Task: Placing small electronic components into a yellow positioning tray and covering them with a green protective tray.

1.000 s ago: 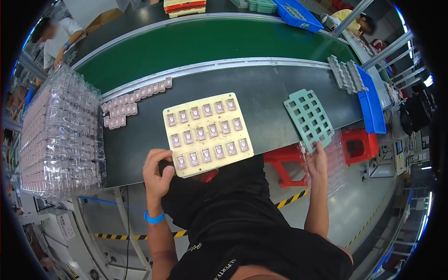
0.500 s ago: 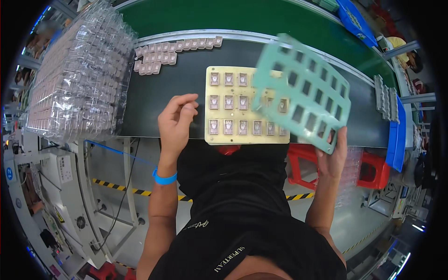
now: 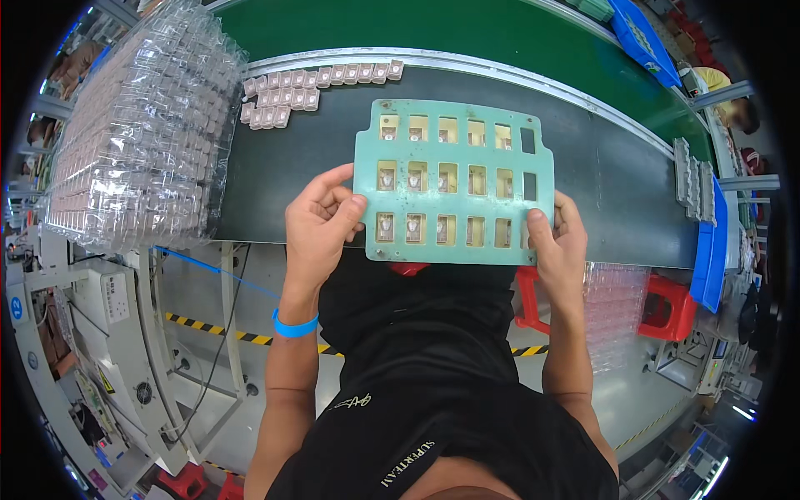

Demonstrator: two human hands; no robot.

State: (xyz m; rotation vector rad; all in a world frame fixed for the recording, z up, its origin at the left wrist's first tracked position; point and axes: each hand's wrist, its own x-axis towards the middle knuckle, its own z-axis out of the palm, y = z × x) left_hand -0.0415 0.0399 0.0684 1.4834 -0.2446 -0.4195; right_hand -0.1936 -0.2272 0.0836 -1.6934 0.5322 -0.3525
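A flat green plate [image 3: 458,153] with rows of rectangular windows lies level between my hands, above a pale yellow tray [image 3: 500,132]. Through most windows show the tray's yellow surface and small pinkish cup-like parts [image 3: 385,231]; the windows toward the right end look dark. The plate sits a bit right of the tray's pockets, and I cannot tell whether the two touch. My left hand [image 3: 318,223] grips the plate's left edge, thumb on top. At its lower right edge my right hand [image 3: 560,250] holds on, thumb over the rim, other fingers partly hidden.
Loose pinkish parts [image 3: 283,92] stand in rows at the back left. Beside them rises a tall stack of clear plastic trays [image 3: 142,133] full of parts. Behind a metal rail runs a green belt [image 3: 375,32]. Blue bins [image 3: 707,250] and grey strips [image 3: 692,179] sit at the right.
The green plate has swung left and flattened from a tilt, now covering the yellow tray. My left hand has taken hold of its left edge; my right hand moved left with it.
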